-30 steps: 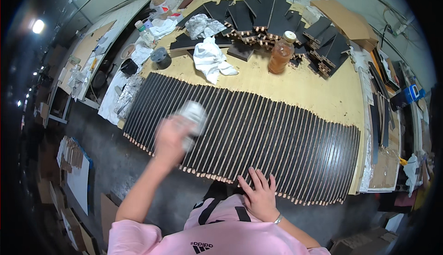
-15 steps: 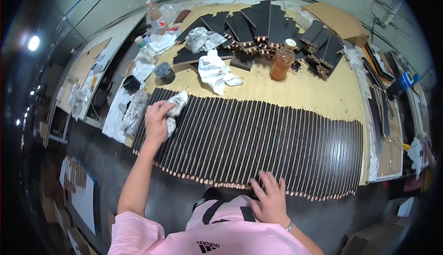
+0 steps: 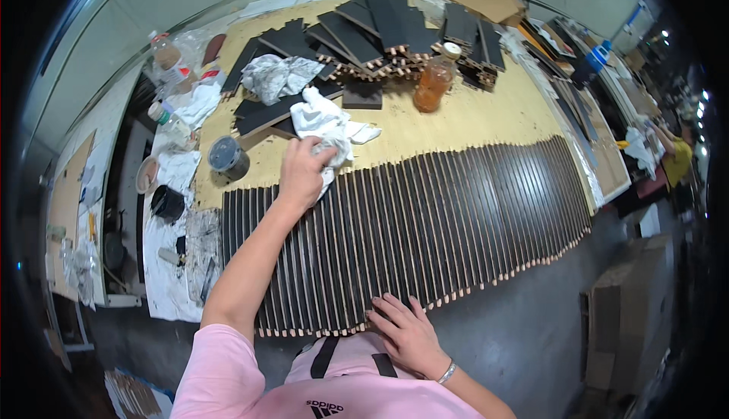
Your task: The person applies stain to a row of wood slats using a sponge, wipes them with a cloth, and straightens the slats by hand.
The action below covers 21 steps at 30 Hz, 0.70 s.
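Observation:
A long row of narrow dark-painted wooden strips (image 3: 456,214) with pale, peg-like ends lies side by side along the near part of the table. My left hand (image 3: 302,174) is closed round a crumpled white rag (image 3: 327,180), over the far ends of the strips left of the middle. Just beyond it lies another white cloth (image 3: 323,118), and the two overlap in view. My right hand (image 3: 408,337) rests on the near ends of the strips, fingers stretched out and slightly apart, holding nothing.
Dark boards (image 3: 391,20) are piled at the back, with a stained cloth (image 3: 279,77) beside them. A bottle of amber liquid (image 3: 435,79) stands before the pile. At left are a lidded tub (image 3: 228,158) and a black cup (image 3: 167,203). Another person (image 3: 676,157) is at far right.
My left hand has moved the rag rightward along the far ends of the strips, close to the loose white cloth. The view has turned right; my right hand still rests on the near ends.

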### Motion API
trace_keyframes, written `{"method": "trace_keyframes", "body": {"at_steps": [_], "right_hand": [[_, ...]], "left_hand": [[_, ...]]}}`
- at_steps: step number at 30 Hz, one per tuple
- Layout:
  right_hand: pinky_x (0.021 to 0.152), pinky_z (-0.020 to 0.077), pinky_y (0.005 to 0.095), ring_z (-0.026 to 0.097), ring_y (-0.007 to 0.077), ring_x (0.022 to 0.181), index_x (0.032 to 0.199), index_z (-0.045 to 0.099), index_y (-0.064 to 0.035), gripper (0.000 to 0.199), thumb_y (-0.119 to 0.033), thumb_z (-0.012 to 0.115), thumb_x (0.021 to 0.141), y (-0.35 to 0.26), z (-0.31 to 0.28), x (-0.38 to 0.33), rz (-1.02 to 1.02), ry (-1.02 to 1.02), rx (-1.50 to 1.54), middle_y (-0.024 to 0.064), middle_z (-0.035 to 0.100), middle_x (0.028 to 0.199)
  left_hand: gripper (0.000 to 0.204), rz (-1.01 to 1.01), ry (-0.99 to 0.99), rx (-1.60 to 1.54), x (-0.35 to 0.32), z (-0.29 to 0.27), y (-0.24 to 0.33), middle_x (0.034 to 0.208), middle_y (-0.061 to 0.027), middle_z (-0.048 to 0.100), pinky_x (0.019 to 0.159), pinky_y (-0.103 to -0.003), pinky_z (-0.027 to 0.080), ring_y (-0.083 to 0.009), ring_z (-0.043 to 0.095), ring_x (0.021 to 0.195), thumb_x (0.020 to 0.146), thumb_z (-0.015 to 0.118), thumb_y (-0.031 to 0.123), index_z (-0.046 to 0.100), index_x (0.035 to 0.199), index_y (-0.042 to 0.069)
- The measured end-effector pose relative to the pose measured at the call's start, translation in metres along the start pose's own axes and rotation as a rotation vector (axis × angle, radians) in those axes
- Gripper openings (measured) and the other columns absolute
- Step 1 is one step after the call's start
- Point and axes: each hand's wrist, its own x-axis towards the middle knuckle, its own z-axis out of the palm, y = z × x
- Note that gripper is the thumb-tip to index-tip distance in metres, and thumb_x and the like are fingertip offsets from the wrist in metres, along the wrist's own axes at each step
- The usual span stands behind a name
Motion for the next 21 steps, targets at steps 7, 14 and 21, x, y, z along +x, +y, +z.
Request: {"method": "trace_keyframes", "body": {"at_steps": [7,14,21], "right_hand": [[0.117,0.0369,0.0582,0.043,0.032,0.148,0.143,0.058,-0.0132,0.057,-0.015,0.07,0.088,-0.025,0.02,-0.007,0.159,0.099,0.007,0.0085,0.049,0.158],[0.116,0.0389,0.056,0.043,0.0321,0.148,0.141,0.06,-0.0109,0.052,-0.015,0.07,0.089,-0.028,0.027,-0.009,0.172,0.133,-0.029,0.0098,0.049,0.158],[0.115,0.0397,0.0564,0.044,0.0325,0.147,0.139,0.062,-0.0103,0.053,-0.011,0.07,0.087,-0.022,0.028,-0.009,0.134,0.136,-0.029,0.0105,0.05,0.157]], "left_hand": [[0.031,0.747,-0.285,-0.435,-0.012,-0.043,0.05,0.117,-0.0051,0.074,0.09,-0.046,0.054,-0.0241,0.066,0.098,0.085,0.069,0.015,0.076,0.114,0.023],[0.036,-0.202,-0.514,-0.172,0.037,0.067,-0.144,0.105,-0.0185,0.076,0.092,-0.042,0.055,-0.0351,0.073,0.094,0.082,0.063,0.001,0.083,0.108,0.015],[0.024,0.041,0.047,-0.337,0.047,-0.024,0.003,0.106,-0.0088,0.075,0.094,-0.042,0.051,-0.0306,0.067,0.107,0.081,0.065,0.005,0.078,0.1,0.011]]}}
